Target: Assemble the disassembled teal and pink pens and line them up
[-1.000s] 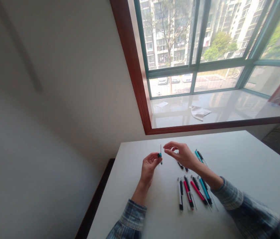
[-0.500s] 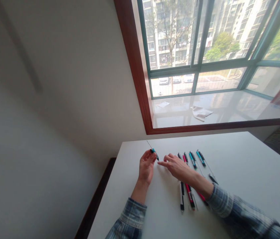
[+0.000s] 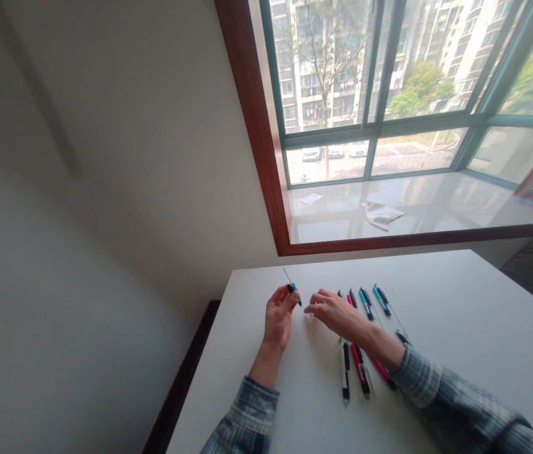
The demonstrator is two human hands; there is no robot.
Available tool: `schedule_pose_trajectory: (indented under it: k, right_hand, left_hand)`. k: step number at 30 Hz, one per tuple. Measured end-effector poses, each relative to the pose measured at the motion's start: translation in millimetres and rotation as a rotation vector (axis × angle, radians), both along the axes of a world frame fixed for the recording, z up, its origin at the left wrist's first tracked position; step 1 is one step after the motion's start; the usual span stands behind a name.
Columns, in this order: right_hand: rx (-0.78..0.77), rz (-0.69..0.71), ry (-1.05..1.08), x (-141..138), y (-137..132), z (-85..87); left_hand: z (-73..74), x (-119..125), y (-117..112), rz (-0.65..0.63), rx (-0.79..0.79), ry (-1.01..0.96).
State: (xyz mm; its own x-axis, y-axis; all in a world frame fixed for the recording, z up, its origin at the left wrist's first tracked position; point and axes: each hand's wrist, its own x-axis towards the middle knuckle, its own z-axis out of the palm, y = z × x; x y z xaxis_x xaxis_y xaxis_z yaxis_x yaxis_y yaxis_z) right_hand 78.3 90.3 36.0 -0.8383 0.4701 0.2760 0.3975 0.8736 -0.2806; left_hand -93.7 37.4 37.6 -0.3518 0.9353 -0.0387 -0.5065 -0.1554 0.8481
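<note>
My left hand [image 3: 279, 318] is closed, its thumb and fingertips pinching a teal-and-black pen part [image 3: 296, 294]. From the upper end of that part a thin refill [image 3: 287, 275] sticks out, up and to the left. The dark tip points down and to the right, towards my other hand. Just right of the tip, apart from it, is my right hand [image 3: 335, 312], its fingers bent and drawn together near the thumb. Whatever those fingertips hold, if anything, is too small to make out. My right forearm hides part of the pens beneath it.
On the white table [image 3: 247, 290], teal-and-black pen parts [image 3: 381, 300] lie beyond my right arm with thin refills. Nearer lie a white-and-black pen part [image 3: 345, 372] and a red-and-black one [image 3: 360, 371]. A cloth [image 3: 382, 215] rests on the window sill behind.
My right hand has drawn back slightly to the right from the pen tip, and its stretched index finger has bent in. The left hand keeps its pinch, nearly still.
</note>
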Motion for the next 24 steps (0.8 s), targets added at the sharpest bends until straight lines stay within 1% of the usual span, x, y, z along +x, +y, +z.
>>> schedule_pose_trajectory:
  k: [3,6,9,12,16,21,24]
  right_hand:
    - [0.012,0.053,-0.051,-1,4,-3.3]
    - [0.028,0.060,-0.106,-2,8,-6.0]
    - [-0.004,0.006,-0.098,0,9,-5.8]
    - [-0.064,-0.093,-0.081,1,7,-3.7]
    - [-0.110,-0.201,-0.125,0,4,-2.6]
    - [-0.128,-0.254,-0.118,-2,4,-1.4]
    - [-0.152,-0.242,-0.095,0,9,4.2]
  left_hand:
    - [0.4,1,0,0.012,-0.003,-0.015]
    - [-0.4,1,0,0.019,-0.012,-0.011]
    - [-2.2,0,0,0.012,-0.016,0.003]
    - [-4.6,-1,1,0.001,-0.018,0.007]
    - [-7.4,-3,2,0.000,-0.014,0.066]
    - [-9.5,-5,4,0.010,-0.024,0.240]
    - [-11.3,-6,4,0.018,-0.049,0.302]
